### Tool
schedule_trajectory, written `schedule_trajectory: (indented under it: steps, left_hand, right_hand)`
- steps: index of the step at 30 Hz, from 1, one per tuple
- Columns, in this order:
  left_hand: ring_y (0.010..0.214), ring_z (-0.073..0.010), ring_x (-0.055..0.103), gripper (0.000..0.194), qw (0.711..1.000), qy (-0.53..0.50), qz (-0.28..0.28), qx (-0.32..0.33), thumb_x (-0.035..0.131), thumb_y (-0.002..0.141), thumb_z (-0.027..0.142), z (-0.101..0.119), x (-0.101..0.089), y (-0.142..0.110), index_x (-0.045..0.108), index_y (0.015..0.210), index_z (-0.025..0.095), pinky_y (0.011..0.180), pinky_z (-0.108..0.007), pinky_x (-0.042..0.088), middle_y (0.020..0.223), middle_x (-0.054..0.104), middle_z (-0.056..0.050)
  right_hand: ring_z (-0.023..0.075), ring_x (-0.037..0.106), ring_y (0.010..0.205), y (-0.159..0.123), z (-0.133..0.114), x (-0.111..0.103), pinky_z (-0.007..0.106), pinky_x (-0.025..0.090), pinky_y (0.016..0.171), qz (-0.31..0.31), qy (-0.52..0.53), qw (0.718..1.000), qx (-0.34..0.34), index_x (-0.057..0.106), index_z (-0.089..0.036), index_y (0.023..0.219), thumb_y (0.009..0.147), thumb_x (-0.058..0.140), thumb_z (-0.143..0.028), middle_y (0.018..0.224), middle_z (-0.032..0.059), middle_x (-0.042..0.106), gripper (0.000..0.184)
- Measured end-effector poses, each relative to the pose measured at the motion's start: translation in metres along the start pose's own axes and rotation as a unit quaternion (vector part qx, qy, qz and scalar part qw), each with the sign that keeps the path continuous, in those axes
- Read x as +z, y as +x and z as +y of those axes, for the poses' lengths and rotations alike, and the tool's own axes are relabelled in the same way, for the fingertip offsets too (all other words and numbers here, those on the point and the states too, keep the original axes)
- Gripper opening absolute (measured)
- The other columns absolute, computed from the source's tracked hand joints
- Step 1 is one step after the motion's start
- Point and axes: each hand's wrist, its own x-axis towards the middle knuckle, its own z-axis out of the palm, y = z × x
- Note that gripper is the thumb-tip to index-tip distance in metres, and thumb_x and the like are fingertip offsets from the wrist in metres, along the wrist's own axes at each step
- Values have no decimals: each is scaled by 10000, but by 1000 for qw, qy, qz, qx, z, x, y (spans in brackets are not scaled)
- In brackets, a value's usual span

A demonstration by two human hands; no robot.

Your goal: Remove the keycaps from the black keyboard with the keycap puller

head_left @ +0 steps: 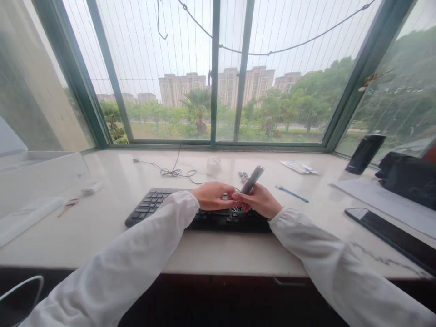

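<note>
A black keyboard [150, 206] lies on the white counter below both hands. My right hand [260, 200] is closed around a slim grey brush-like tool [251, 180], its frayed-looking end pointing up and right. My left hand [214, 196] reaches across the keys from the left, fingers bent and pinched together against the right fingertips. Whatever the left fingers hold, if anything, is hidden. Between the hands and the keys shows a small pale patch [235, 209], too small to name. Just behind the hands lie several small loose grey keycaps [243, 175].
A coiled cable [172, 172] lies behind the keyboard. To the right are a blue stick [293, 194], a plastic packet [299, 167], a phone [391, 234], paper [391, 204] and a black cylinder [365, 154]. Leftward are a key [69, 205] and a white box [51, 175].
</note>
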Motion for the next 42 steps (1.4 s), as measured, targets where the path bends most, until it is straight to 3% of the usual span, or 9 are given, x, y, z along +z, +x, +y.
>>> schedule_trajectory:
  steps: [6,14,19,24,26,29,35,39,42]
  left_hand:
    - [583,-109,565,290,991,-69,102,-53,563,842,441,14,14,5,674,885,176,568,-199,394,741,684,-7]
    - [665,-151,639,341,983,-123,122,-63,574,829,455,16,24,5,703,1000,190,634,-222,464,770,719,-27]
    - [645,-156,645,317,972,-136,171,-81,612,797,464,9,21,7,689,935,189,603,-240,485,800,723,-29]
    - [644,-161,658,292,959,-142,229,-85,627,786,455,6,20,10,664,915,196,604,-255,510,809,724,-25]
    - [640,-163,659,295,957,-142,239,-79,626,787,457,6,21,11,663,922,197,611,-264,518,801,723,-24]
    - [643,-164,661,291,958,-136,240,-74,619,793,461,6,21,11,664,916,201,611,-268,522,803,722,-21]
    - [645,-155,667,296,956,-134,250,-78,614,802,462,-2,19,11,652,945,206,600,-262,529,810,715,-11]
    - [637,-149,666,285,956,-132,249,-83,618,801,464,-8,18,11,651,930,213,597,-260,534,801,710,-2]
    - [638,-153,665,295,956,-127,250,-82,619,798,474,-9,18,11,652,926,210,593,-265,538,793,710,-6]
  right_hand:
    - [180,660,549,-1,-7,-1,276,546,522,13,-11,1000,-15,564,-186,774,752,560,-703,589,15,637,518]
    - [202,699,778,-51,-24,-23,291,530,701,77,-237,966,-66,638,-199,1019,792,600,-613,850,57,738,473]
    - [258,643,1028,-110,2,-117,381,496,898,159,-399,903,33,568,-156,1200,765,611,-626,1158,138,663,642]
    - [390,487,1238,-170,58,-223,453,397,1012,248,-532,751,301,483,-51,1324,665,658,-666,1331,255,515,919]
    - [384,532,1187,-183,74,-244,426,430,969,222,-519,749,348,514,-9,1283,667,624,-694,1274,267,557,927]
    - [332,583,1134,-187,82,-253,358,442,946,191,-498,774,342,602,-56,1192,677,594,-705,1222,215,614,829]
    - [340,625,1035,-175,74,-245,363,470,862,219,-484,759,375,685,-90,1028,612,666,-653,1076,195,681,700]
    - [325,621,1018,-178,77,-241,364,471,868,248,-503,758,332,641,-71,1104,621,652,-643,1087,199,658,749]
    - [324,588,1038,-183,76,-232,378,458,908,284,-560,730,269,600,-60,1138,617,665,-617,1089,200,618,766]
